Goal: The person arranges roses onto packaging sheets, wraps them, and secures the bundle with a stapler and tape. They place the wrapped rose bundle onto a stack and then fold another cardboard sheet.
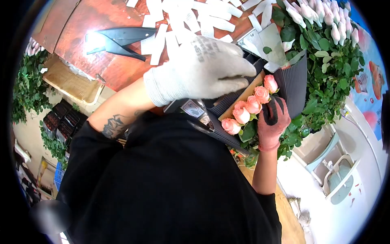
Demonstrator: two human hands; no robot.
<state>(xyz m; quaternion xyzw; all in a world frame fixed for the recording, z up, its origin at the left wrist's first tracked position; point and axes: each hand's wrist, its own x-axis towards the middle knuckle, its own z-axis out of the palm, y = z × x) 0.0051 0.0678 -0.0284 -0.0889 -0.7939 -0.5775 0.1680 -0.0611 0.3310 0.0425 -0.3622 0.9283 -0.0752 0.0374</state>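
Observation:
My left hand (207, 67), in a white glove, reaches over dark corrugated wrapping (294, 87) with its fingers stretched out. Nothing shows gripped in it. A row of several pink roses (254, 104) lies slantwise along a tan cardboard strip (239, 97). Just right of the blooms, my right hand (274, 124), in a pink and black glove, has its fingers curled inward close to the rose heads. What its fingertips hold is hidden. Green leaves (248, 132) stick out below the roses.
Black-handled shears (122, 40) and many white mesh sleeves (189, 20) lie on the reddish table (77, 36). Sleeved flower buds (321, 14) with dense foliage stand at the right. A tan basket (71, 79) is at the left, a pale chair (341, 177) at the lower right.

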